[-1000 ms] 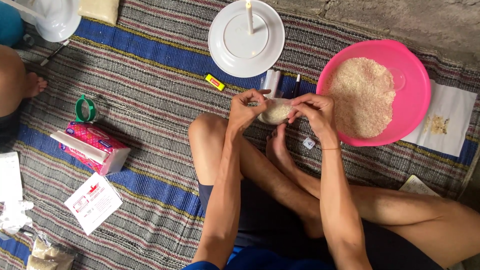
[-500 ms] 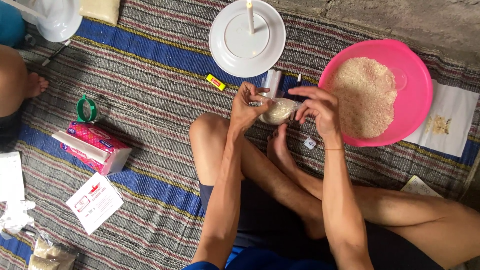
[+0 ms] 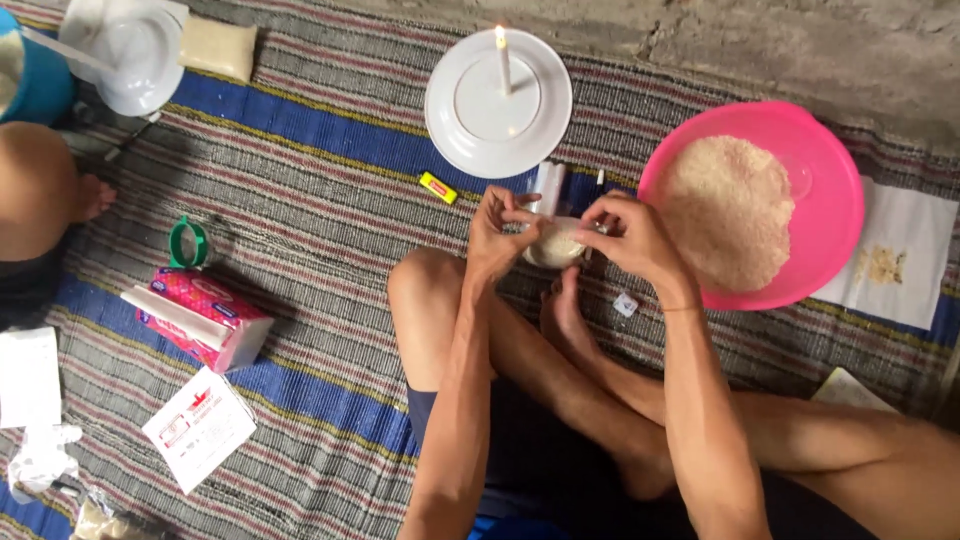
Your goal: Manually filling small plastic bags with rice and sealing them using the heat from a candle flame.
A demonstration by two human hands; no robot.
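Note:
My left hand (image 3: 497, 232) and my right hand (image 3: 632, 236) together pinch the top of a small clear plastic bag of rice (image 3: 555, 244), held just above my crossed legs. A white plate (image 3: 498, 102) with a lit candle (image 3: 503, 58) standing on it lies just beyond the hands. To the right sits a pink basin (image 3: 826, 200) filled with rice (image 3: 728, 208). A small yellow lighter (image 3: 437, 187) lies on the mat left of my left hand.
A striped woven mat (image 3: 300, 190) covers the floor. A pink tissue box (image 3: 200, 315), a green tape roll (image 3: 188, 243) and paper leaflets (image 3: 198, 427) lie at left. Another person's knee (image 3: 40, 205) shows at far left. White sheets (image 3: 900, 255) lie beside the basin.
My hands with the rice bag have shifted slightly toward the candle plate, fingers reworking the bag's top. The rest is unchanged.

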